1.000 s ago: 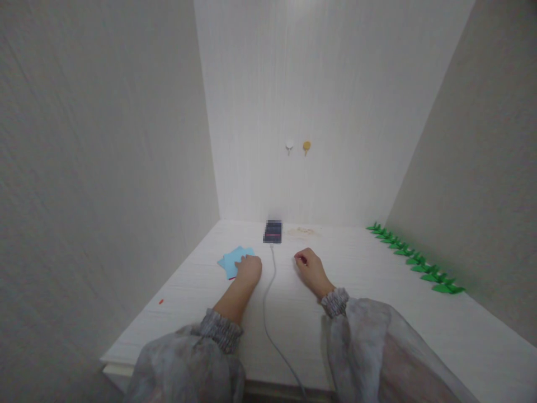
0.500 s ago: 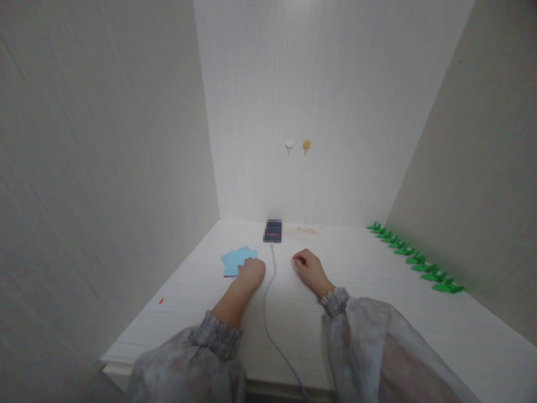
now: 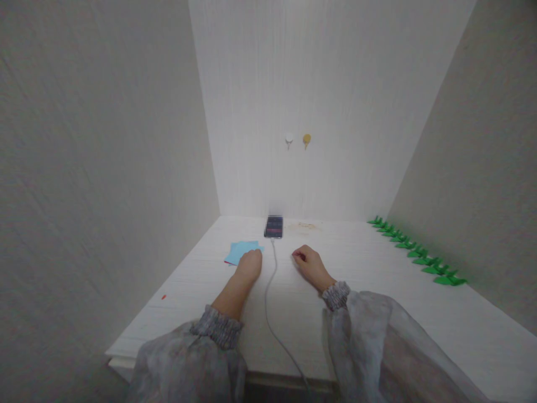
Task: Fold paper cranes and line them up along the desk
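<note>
At the right edge of the blue paper sheets (image 3: 240, 251), the left hand (image 3: 250, 265) curls, fingertips hidden; whether it pinches paper, I cannot tell. The sheets extend beyond and left of its knuckles. Across the pale cable (image 3: 267, 309), the right hand (image 3: 310, 264) is curled, fingertips drawn together. Farther back lies a phone (image 3: 274, 227).

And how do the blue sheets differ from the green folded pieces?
The blue sheets lie flat; the green folded pieces stick up in points. The left hand partly covers the blue sheets, while the green folded pieces line up near the right wall. Both rest on the white table.
</note>
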Tool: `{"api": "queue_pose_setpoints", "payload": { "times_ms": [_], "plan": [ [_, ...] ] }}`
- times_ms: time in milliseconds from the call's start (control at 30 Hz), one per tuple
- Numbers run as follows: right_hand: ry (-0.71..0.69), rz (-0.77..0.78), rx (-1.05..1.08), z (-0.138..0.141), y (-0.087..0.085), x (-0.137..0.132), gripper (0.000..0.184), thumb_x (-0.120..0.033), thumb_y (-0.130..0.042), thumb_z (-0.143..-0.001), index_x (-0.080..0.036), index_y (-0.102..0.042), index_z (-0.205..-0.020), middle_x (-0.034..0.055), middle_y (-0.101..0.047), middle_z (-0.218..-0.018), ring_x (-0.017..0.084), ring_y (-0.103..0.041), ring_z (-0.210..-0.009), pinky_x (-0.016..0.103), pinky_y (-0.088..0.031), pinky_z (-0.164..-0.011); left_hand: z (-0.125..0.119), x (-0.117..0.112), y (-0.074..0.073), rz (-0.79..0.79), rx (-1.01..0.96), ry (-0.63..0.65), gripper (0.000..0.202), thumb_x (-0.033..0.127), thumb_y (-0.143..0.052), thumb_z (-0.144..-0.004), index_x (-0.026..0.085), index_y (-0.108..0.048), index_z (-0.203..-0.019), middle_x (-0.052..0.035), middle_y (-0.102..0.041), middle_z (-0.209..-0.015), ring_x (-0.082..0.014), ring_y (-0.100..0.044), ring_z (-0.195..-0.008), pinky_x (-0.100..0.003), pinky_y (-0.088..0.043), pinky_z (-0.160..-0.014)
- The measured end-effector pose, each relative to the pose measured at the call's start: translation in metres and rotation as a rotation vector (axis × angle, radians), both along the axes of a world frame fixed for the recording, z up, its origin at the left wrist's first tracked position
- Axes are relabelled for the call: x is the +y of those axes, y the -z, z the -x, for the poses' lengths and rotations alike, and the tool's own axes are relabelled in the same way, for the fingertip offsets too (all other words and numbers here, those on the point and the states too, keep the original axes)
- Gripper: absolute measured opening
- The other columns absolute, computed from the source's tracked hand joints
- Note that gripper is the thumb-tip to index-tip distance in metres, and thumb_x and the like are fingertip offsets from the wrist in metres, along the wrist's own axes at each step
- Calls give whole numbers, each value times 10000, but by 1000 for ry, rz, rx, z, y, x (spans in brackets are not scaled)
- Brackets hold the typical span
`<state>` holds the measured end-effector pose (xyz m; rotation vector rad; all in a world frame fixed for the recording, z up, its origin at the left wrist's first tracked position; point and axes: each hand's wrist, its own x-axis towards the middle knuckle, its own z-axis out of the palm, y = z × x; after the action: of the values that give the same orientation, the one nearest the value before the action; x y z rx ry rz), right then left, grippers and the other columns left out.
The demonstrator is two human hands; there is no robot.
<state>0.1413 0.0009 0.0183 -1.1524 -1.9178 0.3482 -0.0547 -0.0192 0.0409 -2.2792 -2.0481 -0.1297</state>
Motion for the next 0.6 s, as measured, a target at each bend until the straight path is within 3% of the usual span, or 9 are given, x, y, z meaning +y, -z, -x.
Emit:
{"api": "queue_pose_setpoints", "payload": {
  "times_ms": [67,233,400,600],
  "plan": [
    [-7,2,-5,0,0,0,149,-140,-432,-694,-153,-580,-685,14,-532,-669,114,-474,-605,227,-373,-579,1,1,0,-6,5,-5,282,44,-307,-767,63,-545,-916,-173,-595,-888,-218,-561,-873,-309,-409,-752],
    [-3,12,-2,0,1,0,157,-138,-432,-688,-147,-588,-708,19,-544,-672,119,-484,-615,231,-379,-586,0,0,-1,-20,16,1,266,123,-347,-789,94,-496,-1007,-141,-600,-895,-208,-561,-865,-296,-411,-742],
    [-7,38,7,1,1,-1,157,-136,-433,-684,-147,-585,-723,17,-549,-674,115,-486,-604,225,-382,-574,-2,-2,-3,-5,36,29,288,61,-300,-783,101,-520,-966,-145,-597,-882,-205,-564,-862,-304,-413,-736],
    [-10,44,-10,1,-1,-2,146,-139,-441,-686,-150,-584,-711,14,-548,-675,113,-490,-608,226,-385,-583,-6,-5,-8,-17,48,47,347,42,-294,-777,130,-476,-1058,-131,-599,-887,-211,-572,-840,-309,-423,-704]
  ]
}}
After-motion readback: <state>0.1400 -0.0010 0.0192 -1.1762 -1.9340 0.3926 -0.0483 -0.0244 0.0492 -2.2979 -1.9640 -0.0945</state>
